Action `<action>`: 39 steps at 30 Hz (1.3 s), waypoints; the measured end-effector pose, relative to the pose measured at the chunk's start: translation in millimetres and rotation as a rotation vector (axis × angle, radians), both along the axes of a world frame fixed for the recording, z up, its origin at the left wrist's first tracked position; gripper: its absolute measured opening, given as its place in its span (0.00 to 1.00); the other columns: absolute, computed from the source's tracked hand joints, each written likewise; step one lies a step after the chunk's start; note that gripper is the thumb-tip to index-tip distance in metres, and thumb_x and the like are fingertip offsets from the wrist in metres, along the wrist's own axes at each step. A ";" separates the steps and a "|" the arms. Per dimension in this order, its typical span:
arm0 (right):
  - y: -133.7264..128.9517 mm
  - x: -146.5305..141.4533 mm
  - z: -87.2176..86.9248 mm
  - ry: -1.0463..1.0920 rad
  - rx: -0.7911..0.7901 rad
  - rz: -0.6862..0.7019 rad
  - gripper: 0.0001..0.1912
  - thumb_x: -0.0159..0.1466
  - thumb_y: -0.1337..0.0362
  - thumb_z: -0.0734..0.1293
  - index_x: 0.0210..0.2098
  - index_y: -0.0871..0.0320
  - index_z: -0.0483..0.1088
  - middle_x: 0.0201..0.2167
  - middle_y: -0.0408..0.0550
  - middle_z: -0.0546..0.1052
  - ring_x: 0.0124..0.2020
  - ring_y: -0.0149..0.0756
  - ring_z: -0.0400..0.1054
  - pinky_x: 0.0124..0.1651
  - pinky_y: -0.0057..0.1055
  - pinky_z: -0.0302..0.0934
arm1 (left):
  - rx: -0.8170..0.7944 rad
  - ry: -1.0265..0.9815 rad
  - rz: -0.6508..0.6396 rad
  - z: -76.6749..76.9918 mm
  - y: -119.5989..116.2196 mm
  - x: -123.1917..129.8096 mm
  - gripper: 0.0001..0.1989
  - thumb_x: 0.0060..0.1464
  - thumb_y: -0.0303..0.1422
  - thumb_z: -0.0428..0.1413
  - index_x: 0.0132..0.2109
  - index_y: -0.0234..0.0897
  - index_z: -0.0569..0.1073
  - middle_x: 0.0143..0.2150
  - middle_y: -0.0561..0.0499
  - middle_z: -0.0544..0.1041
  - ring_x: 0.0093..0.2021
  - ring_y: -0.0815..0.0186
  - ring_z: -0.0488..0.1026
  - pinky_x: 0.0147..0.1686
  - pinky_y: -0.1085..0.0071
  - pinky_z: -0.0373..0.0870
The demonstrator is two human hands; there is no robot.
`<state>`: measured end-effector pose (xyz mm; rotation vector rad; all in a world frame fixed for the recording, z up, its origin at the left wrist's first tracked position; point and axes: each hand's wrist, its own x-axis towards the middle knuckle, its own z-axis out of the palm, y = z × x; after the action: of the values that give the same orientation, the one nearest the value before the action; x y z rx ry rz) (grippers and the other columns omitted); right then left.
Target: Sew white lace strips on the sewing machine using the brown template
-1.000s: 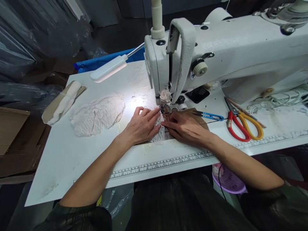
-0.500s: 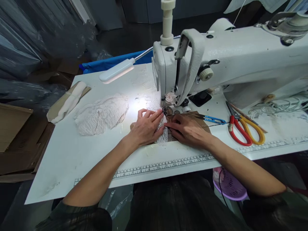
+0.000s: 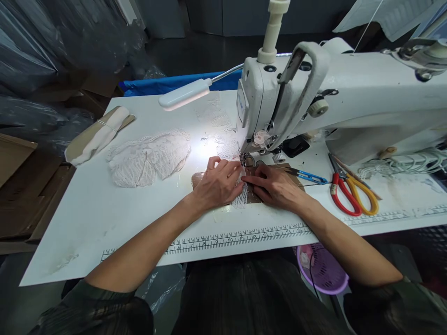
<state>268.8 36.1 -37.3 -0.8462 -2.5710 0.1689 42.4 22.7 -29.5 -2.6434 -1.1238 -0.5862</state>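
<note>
One white netted lace strip [image 3: 241, 199]

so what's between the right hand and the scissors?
Head view: blue thread snips lie on the table between the right hand and the red-and-yellow scissors.

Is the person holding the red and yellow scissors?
No, the scissors lie on the table while both hands press the lace.

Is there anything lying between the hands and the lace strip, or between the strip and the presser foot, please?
Nothing visible does. The left hand and right hand both press directly on the lace strip, which runs straight up to the presser foot.
</note>
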 end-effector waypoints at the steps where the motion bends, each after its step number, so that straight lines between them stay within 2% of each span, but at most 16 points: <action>1: -0.2 -0.2 0.5 -0.007 -0.009 0.004 0.17 0.68 0.69 0.60 0.51 0.55 0.75 0.39 0.52 0.68 0.35 0.38 0.65 0.37 0.37 0.66 | 0.013 -0.007 -0.044 -0.3 0.0 0.0 0.13 0.66 0.33 0.49 0.47 0.30 0.76 0.49 0.40 0.80 0.42 0.57 0.74 0.47 0.55 0.67; 3: -0.4 -0.6 1.2 -0.021 -0.027 0.013 0.18 0.67 0.70 0.60 0.53 0.55 0.74 0.39 0.52 0.68 0.36 0.39 0.65 0.39 0.38 0.67 | 0.004 -0.020 -0.099 0.3 -0.4 -0.2 0.12 0.65 0.30 0.50 0.43 0.33 0.78 0.44 0.44 0.81 0.38 0.59 0.74 0.42 0.58 0.68; 5: -0.6 -0.7 1.2 -0.033 -0.035 0.015 0.19 0.68 0.70 0.59 0.55 0.56 0.73 0.39 0.52 0.68 0.37 0.39 0.65 0.39 0.38 0.67 | -0.033 -0.045 -0.100 2.1 -1.3 -1.2 0.12 0.64 0.32 0.51 0.43 0.34 0.78 0.43 0.44 0.82 0.37 0.59 0.74 0.40 0.57 0.68; 11: -2.1 -2.3 2.9 -0.081 -0.040 -0.036 0.21 0.69 0.70 0.57 0.59 0.56 0.69 0.39 0.52 0.69 0.36 0.40 0.66 0.39 0.37 0.67 | -0.148 -0.088 -0.065 6.9 -3.3 -5.8 0.15 0.62 0.36 0.53 0.50 0.34 0.78 0.54 0.45 0.80 0.46 0.55 0.76 0.54 0.48 0.65; 15: -3.3 -7.4 7.8 -0.110 -0.022 -0.075 0.20 0.70 0.71 0.57 0.60 0.59 0.68 0.39 0.53 0.70 0.36 0.40 0.67 0.39 0.36 0.68 | -0.195 -0.058 -0.029 5.8 -1.9 -5.7 0.18 0.64 0.37 0.51 0.55 0.33 0.76 0.59 0.43 0.77 0.51 0.52 0.75 0.57 0.46 0.63; 20: -3.8 -12.3 9.8 -0.150 0.007 -0.102 0.22 0.68 0.73 0.58 0.60 0.64 0.66 0.40 0.56 0.71 0.36 0.40 0.67 0.42 0.37 0.69 | -0.206 -0.043 0.016 4.2 1.2 -2.1 0.19 0.65 0.37 0.50 0.54 0.31 0.76 0.60 0.40 0.75 0.53 0.51 0.74 0.56 0.46 0.64; 26: -1.7 -10.3 6.5 -0.136 -0.012 -0.108 0.20 0.71 0.70 0.56 0.59 0.61 0.68 0.40 0.56 0.72 0.36 0.41 0.67 0.39 0.38 0.68 | -0.208 -0.024 0.101 2.0 4.1 4.4 0.19 0.66 0.37 0.48 0.57 0.32 0.74 0.62 0.39 0.74 0.52 0.51 0.73 0.52 0.50 0.66; 29: -1.0 -8.6 5.6 -0.090 -0.048 -0.111 0.19 0.71 0.68 0.56 0.57 0.58 0.71 0.39 0.54 0.72 0.35 0.40 0.67 0.38 0.37 0.67 | -0.192 -0.048 0.118 -1.0 4.6 7.4 0.19 0.66 0.37 0.49 0.57 0.32 0.74 0.61 0.38 0.74 0.52 0.51 0.72 0.51 0.49 0.66; 33: 0.1 -4.3 7.3 -0.006 -0.143 -0.118 0.19 0.71 0.66 0.57 0.56 0.55 0.73 0.40 0.53 0.72 0.35 0.38 0.68 0.40 0.37 0.67 | -0.148 -0.114 0.080 -1.5 9.2 1.2 0.17 0.65 0.37 0.51 0.56 0.34 0.73 0.59 0.39 0.75 0.51 0.53 0.73 0.50 0.49 0.68; 37: 4.0 5.8 10.5 0.130 -0.242 -0.115 0.20 0.70 0.66 0.59 0.59 0.55 0.71 0.39 0.52 0.74 0.37 0.38 0.69 0.43 0.37 0.67 | -0.048 -0.230 0.094 11.2 17.5 -20.1 0.13 0.66 0.35 0.52 0.52 0.33 0.74 0.53 0.39 0.78 0.49 0.55 0.75 0.46 0.53 0.71; 39: 6.6 10.5 10.6 0.191 -0.257 -0.114 0.21 0.70 0.67 0.58 0.59 0.57 0.72 0.37 0.52 0.75 0.37 0.39 0.70 0.44 0.38 0.66 | -0.091 -0.260 0.036 19.4 18.8 -29.4 0.11 0.66 0.34 0.52 0.47 0.34 0.76 0.47 0.43 0.80 0.44 0.59 0.76 0.43 0.57 0.73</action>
<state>279.3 42.8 -26.7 -1.0130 -2.3467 0.5279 13.0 41.5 -10.1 -2.6735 -1.2936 -0.9140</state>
